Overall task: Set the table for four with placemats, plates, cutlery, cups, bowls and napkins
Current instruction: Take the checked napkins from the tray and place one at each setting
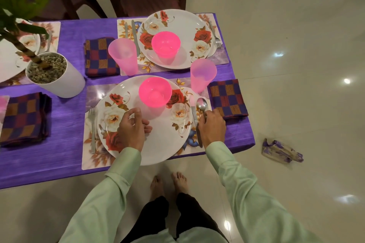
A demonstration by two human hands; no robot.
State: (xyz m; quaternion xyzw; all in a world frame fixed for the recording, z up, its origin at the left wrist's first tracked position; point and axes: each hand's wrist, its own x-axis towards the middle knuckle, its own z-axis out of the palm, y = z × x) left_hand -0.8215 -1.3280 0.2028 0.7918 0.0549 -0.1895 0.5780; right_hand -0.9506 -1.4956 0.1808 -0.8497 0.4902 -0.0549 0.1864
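White near plate (164, 144) lay on its placemat (89, 160), left hand (132, 127) loose and empty above it; right hand (212, 128) pinched the spoon (201, 103) just right of that plate, beside the knife (194, 113); fork (92, 124) lay left, pink bowl (155, 91) on it, cup (202, 75) and napkin (228, 98) beyond-right; setting around the far plate (183, 27) looked complete; others leftward were partly hidden.
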